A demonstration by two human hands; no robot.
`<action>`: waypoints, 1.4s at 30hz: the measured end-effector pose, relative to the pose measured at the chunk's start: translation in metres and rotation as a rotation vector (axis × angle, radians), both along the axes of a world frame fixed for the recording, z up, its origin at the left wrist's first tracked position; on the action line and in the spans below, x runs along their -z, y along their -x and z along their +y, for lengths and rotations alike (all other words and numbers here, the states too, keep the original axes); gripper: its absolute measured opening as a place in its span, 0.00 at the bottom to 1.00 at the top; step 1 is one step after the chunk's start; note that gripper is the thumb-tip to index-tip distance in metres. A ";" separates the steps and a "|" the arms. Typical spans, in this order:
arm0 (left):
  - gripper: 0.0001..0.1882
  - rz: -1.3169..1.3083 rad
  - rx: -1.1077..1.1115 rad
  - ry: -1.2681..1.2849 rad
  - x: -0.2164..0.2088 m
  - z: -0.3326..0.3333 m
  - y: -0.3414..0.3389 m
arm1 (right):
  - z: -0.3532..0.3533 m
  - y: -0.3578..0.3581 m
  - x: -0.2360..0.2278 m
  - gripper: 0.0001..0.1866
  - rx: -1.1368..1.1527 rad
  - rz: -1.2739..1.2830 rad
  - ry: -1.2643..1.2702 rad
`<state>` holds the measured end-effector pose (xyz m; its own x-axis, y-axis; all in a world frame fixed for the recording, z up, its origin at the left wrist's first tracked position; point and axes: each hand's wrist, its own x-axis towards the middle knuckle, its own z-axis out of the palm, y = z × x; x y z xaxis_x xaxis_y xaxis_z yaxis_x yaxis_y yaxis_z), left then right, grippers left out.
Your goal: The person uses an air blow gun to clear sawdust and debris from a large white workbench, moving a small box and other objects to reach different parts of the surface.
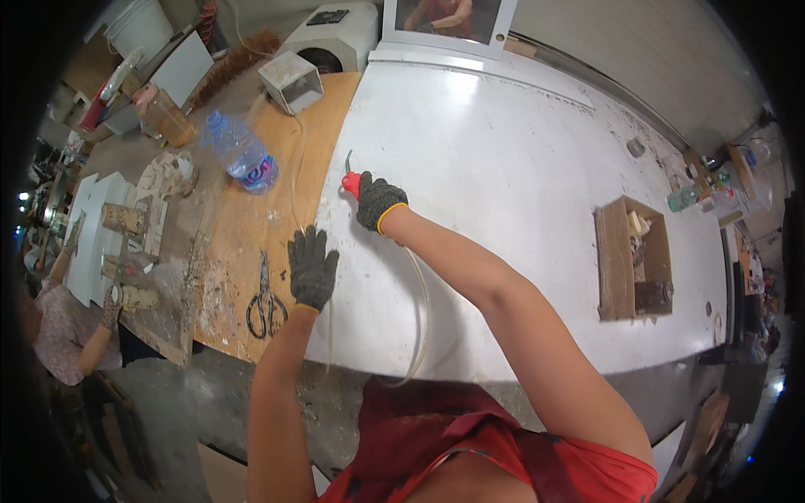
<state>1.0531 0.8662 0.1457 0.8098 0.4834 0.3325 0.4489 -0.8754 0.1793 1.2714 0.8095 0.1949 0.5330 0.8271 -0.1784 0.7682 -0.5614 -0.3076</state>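
My right hand (380, 203), in a dark knitted glove with a yellow cuff, is closed around a red air blow gun (351, 183). The gun's thin bent metal nozzle points away from me, over the white board (486, 168). From beneath that hand a clear hose (425, 310) loops down past the board's near edge. My left hand (312, 267), gloved alike, lies flat with its fingers stretched out, at the seam between the white board and the wooden board (231, 268). It holds nothing. Black-handled scissors (266, 306) lie just left of it.
A cardboard box (615, 260) with small pieces inside stands at the right. A large water bottle (243, 155), an amber bottle (163, 116) and a square hollow block (292, 82) are at the far left. A white-framed glass panel (444, 52) stands at the back. Another person (71, 327) works at the left.
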 end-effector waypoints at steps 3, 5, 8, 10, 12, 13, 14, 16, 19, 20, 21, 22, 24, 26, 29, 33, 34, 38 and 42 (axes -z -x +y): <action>0.26 -0.033 0.010 0.019 -0.009 -0.002 0.002 | 0.039 -0.042 -0.017 0.37 0.100 0.038 0.014; 0.27 0.009 0.000 0.049 -0.016 -0.003 0.001 | 0.063 -0.072 -0.015 0.35 0.159 0.049 -0.042; 0.27 0.027 -0.002 0.067 -0.020 -0.004 0.000 | 0.093 -0.115 -0.015 0.26 0.256 0.087 -0.078; 0.26 0.072 -0.011 0.097 -0.022 -0.005 -0.002 | 0.108 -0.146 -0.008 0.27 0.279 0.035 -0.079; 0.26 0.141 -0.027 0.120 -0.025 -0.004 -0.007 | 0.115 -0.179 -0.010 0.28 0.313 0.039 -0.047; 0.25 0.152 -0.032 0.133 -0.028 -0.006 -0.008 | 0.117 -0.192 -0.009 0.28 0.326 0.037 -0.035; 0.25 0.170 -0.026 0.109 -0.026 -0.006 -0.009 | 0.113 -0.207 -0.010 0.28 0.349 0.031 -0.020; 0.25 0.205 -0.006 0.065 -0.021 -0.004 -0.007 | 0.105 -0.230 -0.009 0.31 0.352 0.046 0.013; 0.23 0.169 -0.013 0.083 -0.026 -0.007 -0.012 | 0.080 -0.267 -0.003 0.28 0.429 -0.060 0.047; 0.23 0.164 -0.019 0.088 -0.027 -0.008 -0.015 | 0.069 -0.279 -0.002 0.26 0.464 -0.115 0.057; 0.23 0.163 -0.009 0.097 -0.025 -0.008 -0.016 | 0.055 -0.297 0.010 0.24 0.518 -0.162 0.028; 0.23 0.161 -0.010 0.104 -0.025 -0.006 -0.014 | 0.044 -0.310 0.019 0.22 0.551 -0.251 0.034; 0.22 0.151 -0.015 0.107 -0.023 -0.007 -0.009 | 0.014 -0.324 0.010 0.24 0.602 -0.197 0.071; 0.22 0.124 0.010 0.098 -0.026 -0.007 -0.014 | -0.019 -0.348 0.015 0.26 0.655 -0.270 0.085; 0.21 0.102 0.023 0.098 -0.025 -0.008 -0.014 | -0.065 -0.372 0.018 0.28 0.711 -0.289 0.123; 0.21 0.088 0.019 0.079 -0.019 -0.006 -0.008 | -0.121 -0.390 0.018 0.28 0.817 -0.310 0.172; 0.21 0.084 0.022 0.077 -0.020 -0.007 -0.008 | -0.135 -0.394 0.019 0.28 0.839 -0.321 0.181; 0.22 0.075 0.057 0.061 -0.026 -0.010 -0.018 | -0.194 -0.426 0.033 0.30 0.790 -0.261 0.177; 0.22 0.092 0.030 0.039 -0.022 -0.011 -0.010 | -0.175 -0.322 -0.019 0.42 0.543 -0.244 -0.018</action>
<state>1.0626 0.8550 0.1681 0.8502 0.4700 0.2373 0.4391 -0.8816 0.1728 1.5936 0.6344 0.2137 0.9045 0.4262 0.0139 0.4220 -0.8901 -0.1720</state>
